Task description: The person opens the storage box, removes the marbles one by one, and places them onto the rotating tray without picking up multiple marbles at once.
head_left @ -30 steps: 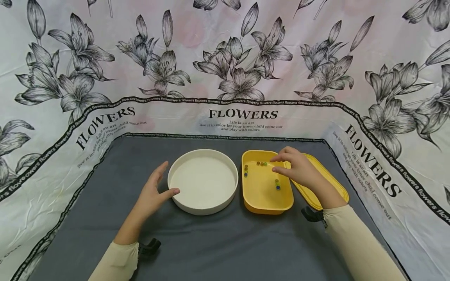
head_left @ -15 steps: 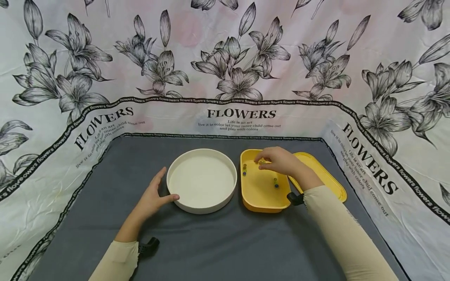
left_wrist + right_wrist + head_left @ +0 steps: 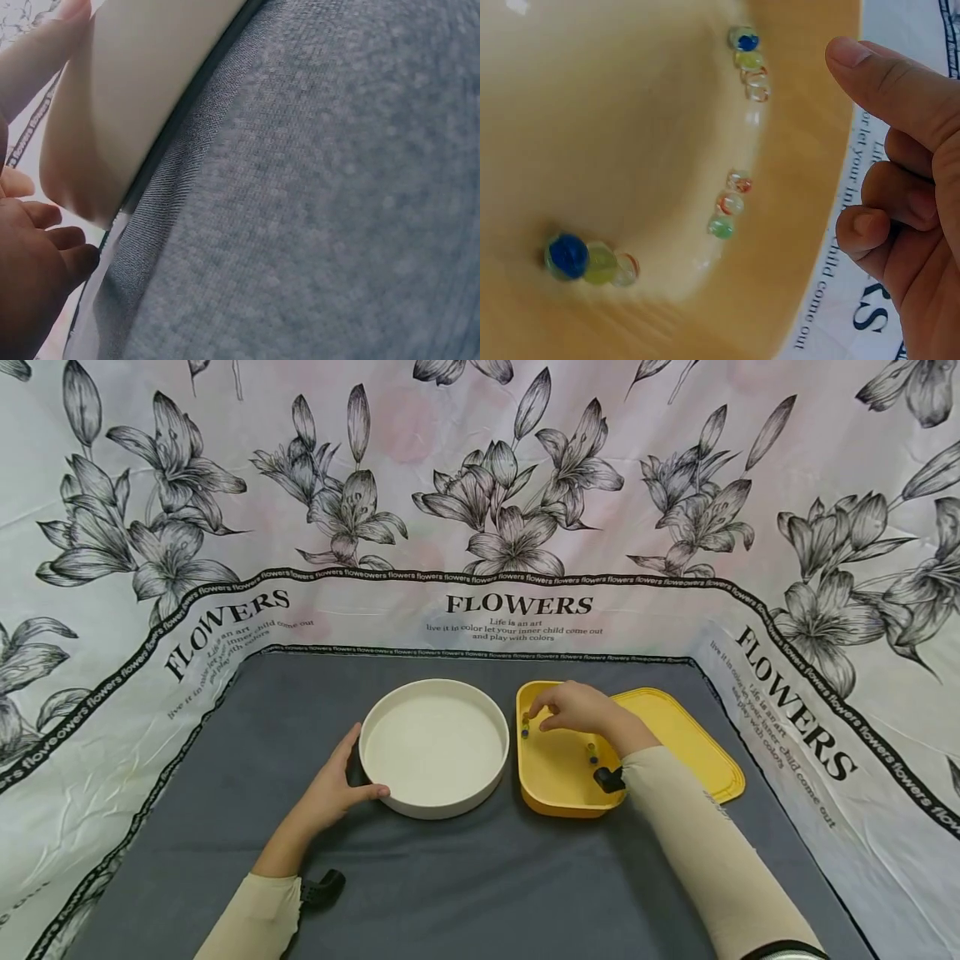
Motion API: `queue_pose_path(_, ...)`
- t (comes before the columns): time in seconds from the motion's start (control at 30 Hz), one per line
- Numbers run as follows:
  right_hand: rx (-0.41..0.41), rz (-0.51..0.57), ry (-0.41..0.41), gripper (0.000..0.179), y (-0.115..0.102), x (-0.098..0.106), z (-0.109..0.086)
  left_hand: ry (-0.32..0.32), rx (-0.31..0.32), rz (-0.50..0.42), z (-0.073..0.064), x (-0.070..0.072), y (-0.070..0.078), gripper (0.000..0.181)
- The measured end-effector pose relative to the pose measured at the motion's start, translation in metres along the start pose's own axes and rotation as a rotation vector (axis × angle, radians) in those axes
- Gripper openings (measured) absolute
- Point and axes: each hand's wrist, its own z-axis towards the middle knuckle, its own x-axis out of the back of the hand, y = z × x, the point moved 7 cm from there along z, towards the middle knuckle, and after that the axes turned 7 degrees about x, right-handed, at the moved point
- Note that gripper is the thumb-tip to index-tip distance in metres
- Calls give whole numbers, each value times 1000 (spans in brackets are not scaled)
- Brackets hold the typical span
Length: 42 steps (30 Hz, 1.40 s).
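My left hand (image 3: 330, 789) is at the left side of a round white dish (image 3: 438, 747), its thumb touching the rim and its fingers along the outer wall. My right hand (image 3: 577, 706) hovers over a yellow rectangular container (image 3: 555, 781), fingers bent loosely and thumb apart. In the right wrist view, nothing shows between its thumb and fingers. Small glass marbles lie in the container in short rows: blue and yellow ones (image 3: 525, 727) by the left wall, another row (image 3: 592, 753) towards the right. Red-and-green marbles (image 3: 728, 202) show in the right wrist view; my hand hides them in the head view.
A yellow lid (image 3: 690, 739) lies on the grey cloth (image 3: 465, 885), right of the container and partly behind my right forearm. A flower-printed white sheet (image 3: 517, 527) rises behind and along both sides.
My right hand has moved left over the container, from its right edge towards the marbles by the left wall. My left hand has come in against the dish, its thumb now at the rim.
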Motion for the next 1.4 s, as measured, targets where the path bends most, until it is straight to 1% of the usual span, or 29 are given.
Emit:
queue_pose_path(0.13, 8, 8, -20, 26, 3, -6, 9, -6, 9, 18, 0, 1, 0, 132)
queue_pose_path(0.23, 12, 39, -27, 23, 7, -11, 15, -7, 13, 22, 0, 1, 0, 133)
queue_pose_path(0.37, -5, 85, -30, 20, 13, -18, 21, -11, 15, 12, 0, 1, 0, 132)
queue_pose_path(0.53, -21, 93, -37, 16, 20, -27, 27, -13, 10, 4, 2, 1, 1, 132)
queue_pose_path(0.6, -29, 100, -41, 15, 21, -29, 28, -14, 10, 3, 2, 1, 1, 133)
queue_pose_path(0.9, -13, 129, -35, 11, 24, -34, 32, -9, 3, -8, 2, 3, 4, 131)
queue_pose_path(1.07, -29, 135, -29, 10, 24, -36, 32, -8, -2, -8, 2, 4, 5, 130)
queue_pose_path(1.2, -35, 135, -30, 10, 21, -38, 32, -12, 1, -18, 2, 3, 3, 129)
queue_pose_path(1.4, -40, 148, -40, 10, 19, -41, 30, -23, 7, -24, 0, 0, -3, 129)
